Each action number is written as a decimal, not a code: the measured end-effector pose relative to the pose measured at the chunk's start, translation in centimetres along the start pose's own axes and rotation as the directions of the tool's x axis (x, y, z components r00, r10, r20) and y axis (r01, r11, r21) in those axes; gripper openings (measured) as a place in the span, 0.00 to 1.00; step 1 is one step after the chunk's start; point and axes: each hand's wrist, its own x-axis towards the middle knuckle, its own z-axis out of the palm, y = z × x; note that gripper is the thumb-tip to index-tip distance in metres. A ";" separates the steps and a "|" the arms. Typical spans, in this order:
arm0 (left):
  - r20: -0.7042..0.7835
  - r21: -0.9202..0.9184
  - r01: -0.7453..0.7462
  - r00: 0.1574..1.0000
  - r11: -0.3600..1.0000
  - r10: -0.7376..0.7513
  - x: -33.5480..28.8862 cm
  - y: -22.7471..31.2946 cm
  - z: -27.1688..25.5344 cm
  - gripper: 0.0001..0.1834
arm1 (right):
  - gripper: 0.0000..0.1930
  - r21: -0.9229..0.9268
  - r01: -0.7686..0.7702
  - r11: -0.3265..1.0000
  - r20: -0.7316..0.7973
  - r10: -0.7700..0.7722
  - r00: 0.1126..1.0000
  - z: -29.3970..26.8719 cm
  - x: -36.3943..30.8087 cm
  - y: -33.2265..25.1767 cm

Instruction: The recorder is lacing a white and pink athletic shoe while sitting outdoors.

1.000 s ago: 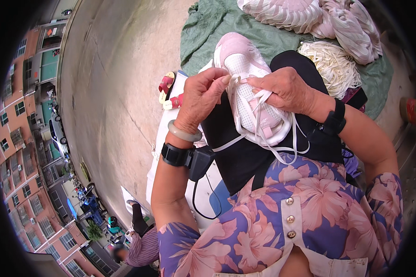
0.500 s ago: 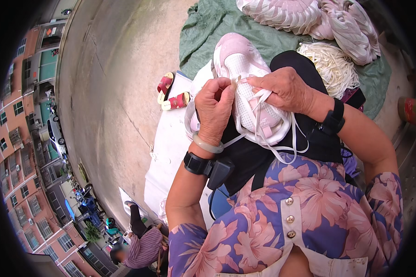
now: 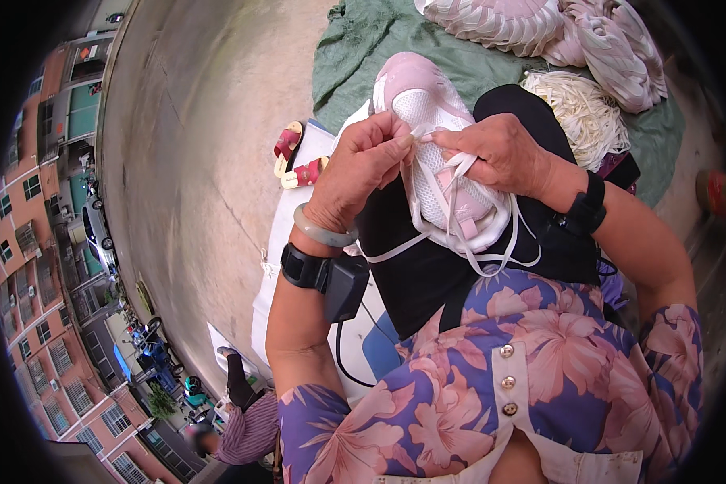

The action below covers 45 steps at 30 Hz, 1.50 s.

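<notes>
A pink and white shoe upper [image 3: 415, 77] lies across my lap, its toe pointing away from me. Over its opening my left hand [image 3: 367, 165] pinches a white shoelace close to the eyelets, fingertips pressed together. My right hand [image 3: 500, 153] is closed beside it, with a loop of white shoelace [image 3: 462, 164] coming out between thumb and fingers. Loose lace ends [image 3: 504, 262] hang in curves toward me at the heel side. The eyelet under my fingertips is hidden.
Bundled pink and white shoe uppers [image 3: 621, 60] and a heap of cream laces [image 3: 580, 105] lie on a green sheet [image 3: 359, 52]. Red sandals [image 3: 305, 173] rest at the left by a white sheet [image 3: 286, 234]. Another person [image 3: 250, 427] sits at the lower left.
My left hand has turned, its wrist and forearm swinging outward to the left, while its fingertips stay by the eyelets. My right hand has barely moved.
</notes>
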 end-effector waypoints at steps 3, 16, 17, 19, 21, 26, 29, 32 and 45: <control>0.182 0.032 0.193 0.964 0.981 -0.196 0.3 1.3 -1.8 0.07 | 0.15 -0.014 0.007 1.000 0.000 -0.007 1.000 0.1 0.1 0.0; -0.088 -0.373 -0.060 0.996 0.926 0.029 -0.9 -3.1 -1.1 0.09 | 0.11 0.051 -0.046 0.998 -0.125 0.052 0.991 -0.4 0.7 -1.3; -0.100 -0.379 -0.076 0.994 0.922 0.041 -0.9 -3.0 -1.2 0.10 | 0.08 0.024 -0.028 0.999 -0.139 0.031 0.990 -0.6 1.0 -2.0; -0.111 -0.391 -0.099 0.992 0.915 0.060 -0.9 -3.0 -1.3 0.10 | 0.06 -0.033 -0.054 0.998 -0.107 0.050 0.993 -0.7 1.7 -4.2; -0.124 -0.379 -0.122 0.989 0.917 0.081 -0.7 -3.3 -1.7 0.13 | 0.07 -0.140 -0.100 0.985 -0.003 0.101 0.995 -0.2 2.5 -5.7; -0.198 -0.157 -0.261 0.953 0.952 0.228 -0.6 -3.4 -1.0 0.18 | 0.14 -0.399 -0.272 0.875 0.194 0.371 0.908 0.5 3.9 -6.7; -0.256 -0.139 -0.291 0.934 0.947 0.249 -0.4 -3.8 -0.4 0.19 | 0.15 -0.379 -0.320 0.868 0.207 0.417 0.885 0.2 4.0 -6.9; -0.367 -0.101 -0.311 0.895 0.945 0.255 -0.6 -3.8 0.2 0.15 | 0.14 -0.379 -0.353 0.855 0.238 0.459 0.856 0.0 4.0 -7.3; -0.425 -0.022 -0.012 0.905 1.000 0.001 0.0 -3.0 1.2 0.07 | 0.09 -0.410 -0.377 0.830 0.118 0.458 0.881 -0.2 4.0 -8.0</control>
